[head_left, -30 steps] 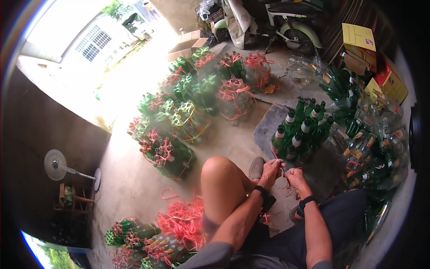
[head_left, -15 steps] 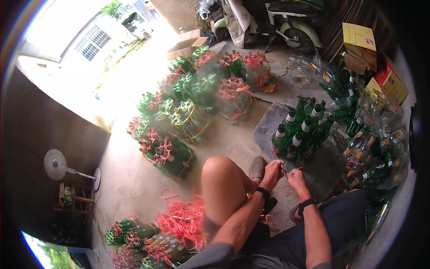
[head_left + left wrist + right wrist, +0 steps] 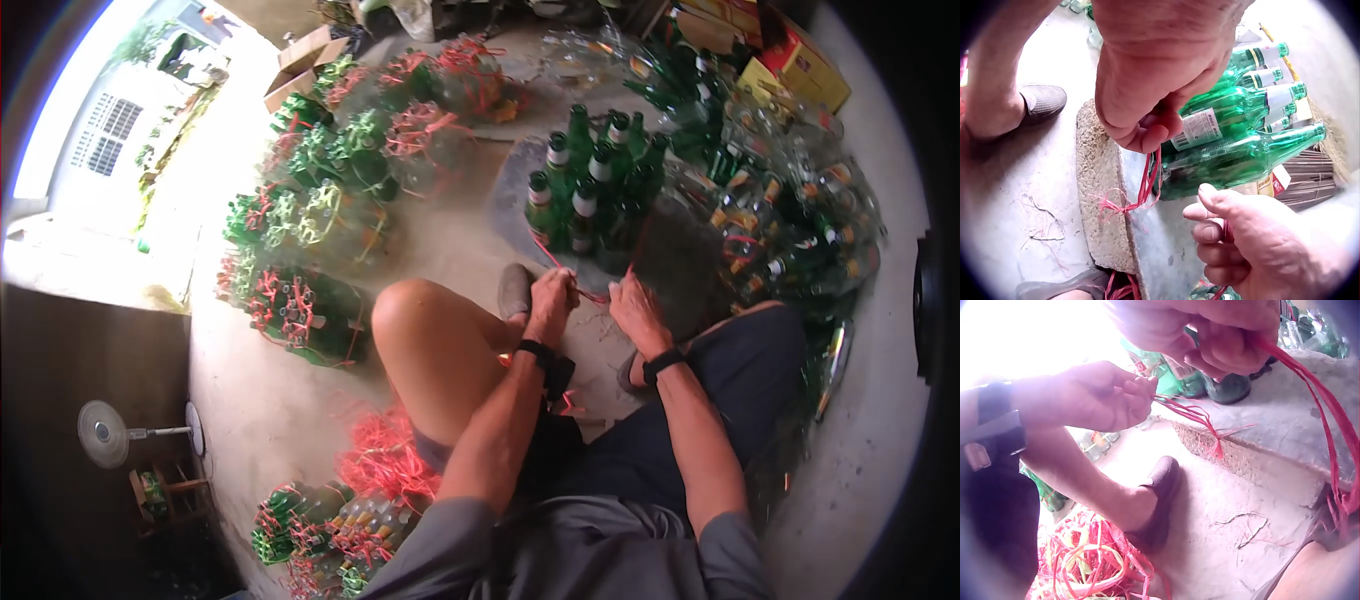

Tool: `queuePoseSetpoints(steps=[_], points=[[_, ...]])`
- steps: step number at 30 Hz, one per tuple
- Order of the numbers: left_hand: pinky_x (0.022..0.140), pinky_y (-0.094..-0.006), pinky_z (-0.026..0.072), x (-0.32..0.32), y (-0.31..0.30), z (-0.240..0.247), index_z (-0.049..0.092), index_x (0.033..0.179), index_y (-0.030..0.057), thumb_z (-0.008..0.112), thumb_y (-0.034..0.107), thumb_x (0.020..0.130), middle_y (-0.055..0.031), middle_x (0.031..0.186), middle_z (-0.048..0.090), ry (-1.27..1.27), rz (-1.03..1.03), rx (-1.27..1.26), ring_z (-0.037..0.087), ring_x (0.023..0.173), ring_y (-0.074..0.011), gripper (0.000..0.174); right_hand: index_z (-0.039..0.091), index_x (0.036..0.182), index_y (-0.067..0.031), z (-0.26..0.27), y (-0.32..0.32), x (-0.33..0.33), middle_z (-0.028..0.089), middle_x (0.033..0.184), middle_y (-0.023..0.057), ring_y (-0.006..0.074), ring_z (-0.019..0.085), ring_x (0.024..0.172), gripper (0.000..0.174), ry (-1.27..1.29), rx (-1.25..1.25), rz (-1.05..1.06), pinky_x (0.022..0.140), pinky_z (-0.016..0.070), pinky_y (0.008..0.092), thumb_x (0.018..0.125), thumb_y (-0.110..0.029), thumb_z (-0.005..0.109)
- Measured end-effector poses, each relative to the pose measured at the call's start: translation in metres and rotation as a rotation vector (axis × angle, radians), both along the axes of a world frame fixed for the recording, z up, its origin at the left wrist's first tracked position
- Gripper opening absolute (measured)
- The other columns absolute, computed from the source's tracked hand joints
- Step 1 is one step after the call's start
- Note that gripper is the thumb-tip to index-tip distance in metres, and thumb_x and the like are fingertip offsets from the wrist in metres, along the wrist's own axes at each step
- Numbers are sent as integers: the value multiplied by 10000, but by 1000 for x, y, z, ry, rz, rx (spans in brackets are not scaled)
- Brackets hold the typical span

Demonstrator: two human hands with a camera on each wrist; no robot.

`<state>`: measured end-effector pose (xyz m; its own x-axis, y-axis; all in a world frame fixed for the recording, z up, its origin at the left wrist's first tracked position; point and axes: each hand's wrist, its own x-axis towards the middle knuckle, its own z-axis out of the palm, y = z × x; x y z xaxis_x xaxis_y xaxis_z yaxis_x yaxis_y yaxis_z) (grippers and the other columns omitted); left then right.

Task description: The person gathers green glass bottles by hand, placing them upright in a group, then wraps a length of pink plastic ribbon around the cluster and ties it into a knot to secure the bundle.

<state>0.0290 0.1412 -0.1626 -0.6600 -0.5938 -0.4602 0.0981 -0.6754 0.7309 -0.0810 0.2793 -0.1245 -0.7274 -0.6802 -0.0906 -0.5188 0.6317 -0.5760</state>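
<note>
Green bottles (image 3: pixel 598 185) stand grouped on a grey slab (image 3: pixel 515 200); the left wrist view shows their labels and necks (image 3: pixel 1229 150). My left hand (image 3: pixel 550 305) pinches red twine (image 3: pixel 543 250) at the near side of the group, and loose strands (image 3: pixel 1145 187) hang from those fingers over the slab's edge. My right hand (image 3: pixel 638 312), to the right, has its fingers curled round red twine (image 3: pixel 1310 378) that trails down in the right wrist view. In that view the left hand (image 3: pixel 1100 397) pinches its strands a little apart from the right.
Tied bottle bundles (image 3: pixel 305 315) stand on the floor at the left, and loose bottles (image 3: pixel 800 230) lie heaped at the right. A red twine pile (image 3: pixel 385 455) is beside the bent knee (image 3: pixel 420 310). A fan (image 3: pixel 103 433) and cardboard boxes (image 3: pixel 800 75) are farther out.
The head view has shifted, so the scene sits farther left and higher. My hands are a little farther apart, with red twine now visible between them and running up from the right hand.
</note>
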Motion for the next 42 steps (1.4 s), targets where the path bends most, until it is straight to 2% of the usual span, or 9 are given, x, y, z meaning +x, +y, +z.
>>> queuePoseSetpoints(steps=[21, 27, 29, 30, 32, 34, 36, 38, 42], points=[[564, -262, 397, -5, 17, 32, 560, 882, 72, 559, 194, 948, 5, 761, 492, 74, -102, 195, 477, 646, -124, 138, 632, 888, 16, 10, 22, 3, 665, 879, 297, 483, 641, 866, 301, 58, -88, -57, 773, 509, 558, 959, -248, 506], [629, -288, 431, -6, 17, 20, 546, 888, 76, 534, 179, 979, -14, 799, 505, 135, -112, 277, 497, 695, -158, 137, 644, 890, 12, 4, 28, 27, 666, 851, 288, 459, 661, 836, 265, 17, -55, 31, 726, 532, 531, 940, -215, 517], [671, -306, 451, -5, 18, 21, 539, 894, 72, 517, 165, 989, -19, 812, 500, 179, -150, 315, 504, 720, -171, 134, 647, 866, -7, -19, 30, 38, 675, 818, 247, 432, 684, 827, 213, 208, -43, 356, 694, 546, 514, 922, -170, 522], [723, -324, 459, -7, 22, 33, 529, 893, 69, 499, 145, 990, -24, 813, 489, 103, -158, 315, 507, 739, -182, 127, 647, 866, -7, -27, 30, 44, 675, 818, 247, 432, 684, 827, 213, 205, -42, 350, 694, 546, 514, 922, -170, 522], [775, -343, 467, -7, 19, 27, 518, 891, 65, 480, 126, 991, -29, 814, 479, 24, -171, 315, 510, 758, -194, 123, 642, 876, -20, -36, 25, 60, 674, 787, 219, 408, 696, 834, 170, 116, 96, 394, 673, 553, 502, 910, -140, 526], [807, -340, 480, -5, 10, -3, 523, 906, 52, 476, 115, 992, -43, 849, 502, 204, -326, 243, 537, 782, -198, 117, 629, 900, -16, -19, 23, 71, 675, 806, 242, 427, 688, 822, 167, 55, 47, 350, 689, 548, 517, 910, -142, 519], [769, -356, 502, -2, 11, 0, 531, 924, 39, 528, 115, 969, -76, 908, 554, 179, -321, 174, 586, 796, -215, 88, 582, 808, 47, 11, 20, 76, 620, 824, 335, 497, 626, 818, 228, -296, 4, 99, 695, 504, 537, 917, -128, 485], [734, -373, 516, -4, 20, 37, 523, 930, 29, 555, 103, 952, -84, 928, 566, 22, -263, 214, 618, 822, -229, 84, 581, 831, 47, -1, 19, 75, 631, 871, 345, 512, 628, 840, 239, -298, -9, 121, 720, 497, 558, 911, -159, 491], [698, -366, 511, -6, 21, 38, 520, 876, 50, 559, 78, 943, -47, 838, 549, -33, -226, 180, 626, 823, -221, 82, 608, 880, 29, -20, 16, 74, 656, 897, 314, 497, 640, 861, 241, -283, -55, 213, 760, 503, 553, 911, -184, 499]])
